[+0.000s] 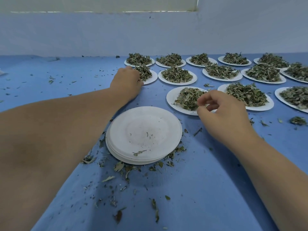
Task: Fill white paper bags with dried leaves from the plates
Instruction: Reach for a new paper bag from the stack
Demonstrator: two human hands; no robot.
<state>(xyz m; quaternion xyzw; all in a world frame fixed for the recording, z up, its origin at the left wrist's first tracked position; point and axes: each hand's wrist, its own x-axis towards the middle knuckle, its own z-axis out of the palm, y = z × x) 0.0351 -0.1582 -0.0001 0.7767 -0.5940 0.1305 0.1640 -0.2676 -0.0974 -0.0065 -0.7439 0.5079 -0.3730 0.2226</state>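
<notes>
A blue cloth [216, 189] covers the table, faintly creased at its far left, and runs back to a pale wall [100, 34], where a lighter ledge [100, 4] crosses the top and ends right of centre.

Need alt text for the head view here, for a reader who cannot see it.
A person's left hand touches a far plate of dried leaves while the right hand, fingers loosely curled, hovers at a nearer plate. A stack of empty plates sits between the arms on a blue table, with more heaped plates to the right. No bags show.
</notes>
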